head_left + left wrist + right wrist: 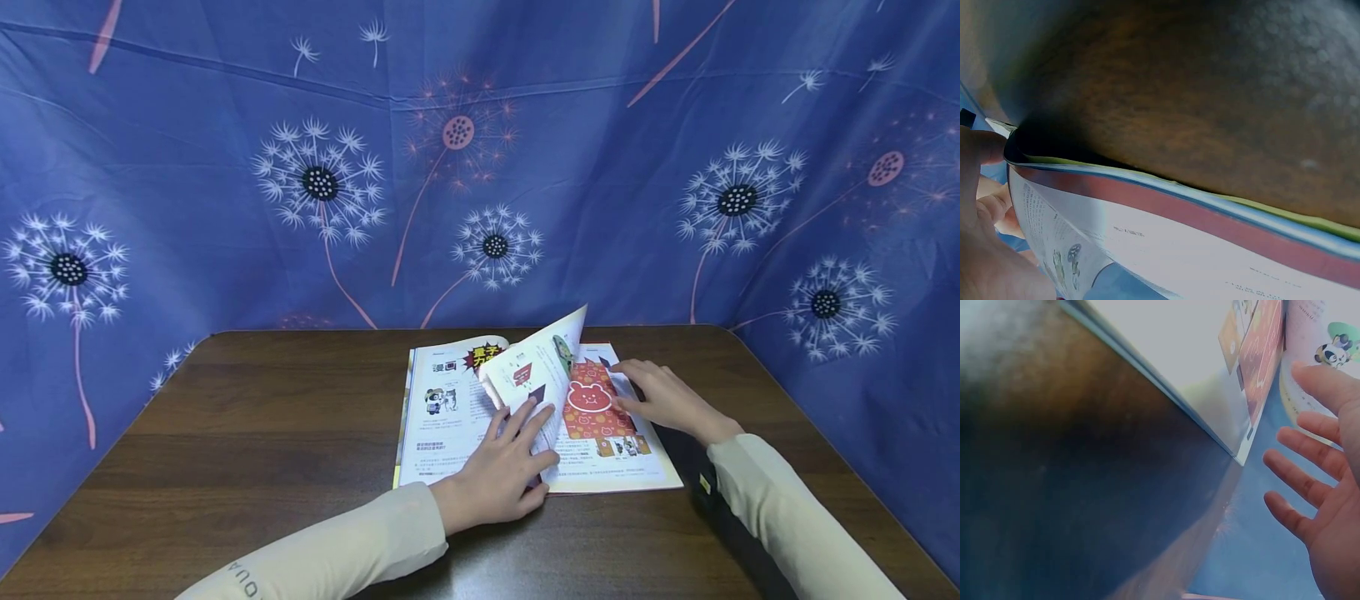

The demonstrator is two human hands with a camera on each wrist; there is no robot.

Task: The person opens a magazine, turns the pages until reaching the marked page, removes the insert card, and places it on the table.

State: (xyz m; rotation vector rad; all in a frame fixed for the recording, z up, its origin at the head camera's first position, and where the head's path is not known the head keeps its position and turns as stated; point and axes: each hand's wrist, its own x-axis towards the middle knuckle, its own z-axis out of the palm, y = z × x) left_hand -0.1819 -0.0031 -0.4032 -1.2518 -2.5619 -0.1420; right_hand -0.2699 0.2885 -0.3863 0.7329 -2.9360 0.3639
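An open magazine [450, 454] lies on the table, with one page [528, 367] lifted and curling up over its middle. My left hand [498, 467] rests at the lower middle of the magazine, its spread fingers against the base of that curled page. In the left wrist view, the magazine's layered bottom edge [1222, 212] passes close by the thumb. At the right page's outer side is my right hand [667, 398], over a red panel [588, 408] with a bear face. The right wrist view shows the fingers of that hand [1335, 481] spread, with nothing gripped.
The magazine lies on a dark brown wooden table [262, 433]. Behind the table hangs a blue cloth [585, 167] printed with dandelions. A dark shadow falls beneath the right forearm.
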